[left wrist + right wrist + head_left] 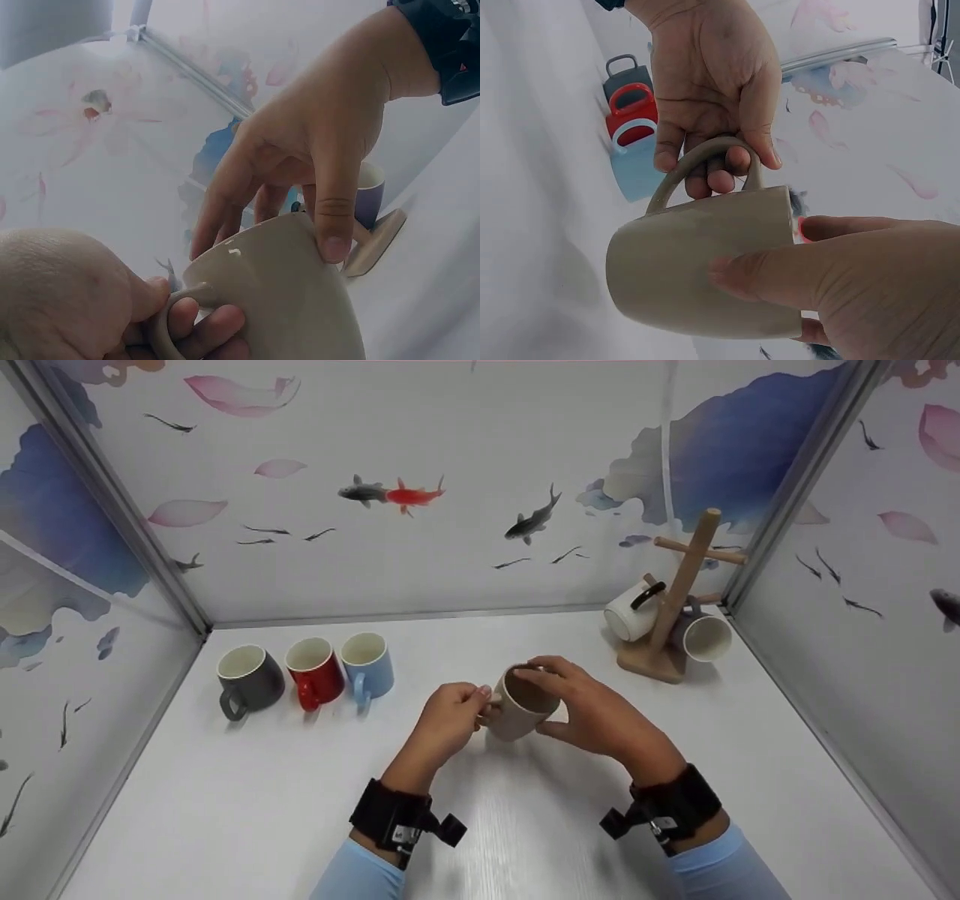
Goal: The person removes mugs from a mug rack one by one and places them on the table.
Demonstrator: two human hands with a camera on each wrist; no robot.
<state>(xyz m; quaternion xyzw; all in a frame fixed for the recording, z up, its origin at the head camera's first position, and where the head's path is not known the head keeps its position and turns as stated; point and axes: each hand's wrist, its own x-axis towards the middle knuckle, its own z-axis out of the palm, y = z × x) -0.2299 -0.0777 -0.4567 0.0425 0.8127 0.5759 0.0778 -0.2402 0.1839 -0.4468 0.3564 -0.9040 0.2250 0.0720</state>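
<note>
Well in from the side edges of the desk (pixel 262 810), a beige mug (pixel 516 723) is tilted: the left hand (pixel 448 718) hooks its fingers through the handle (pixel 676 174), thumb pinching; the right hand (pixel 604 718) arches half open over the rim, thumb against the outer wall, gripping it.

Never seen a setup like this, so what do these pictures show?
No machine here: just a person's bare hands. The wide picture comes from a head-worn camera looking forward and down. The left wrist camera took the second, the right wrist camera the third. The left hand grips a beige mug by its handle; the right hand holds it near the rim. On the white table, a dark gray mug, a red mug and a light blue mug stand in a row. Farther right, a wooden mug rack holds a white mug and a purplish-gray mug.
</note>
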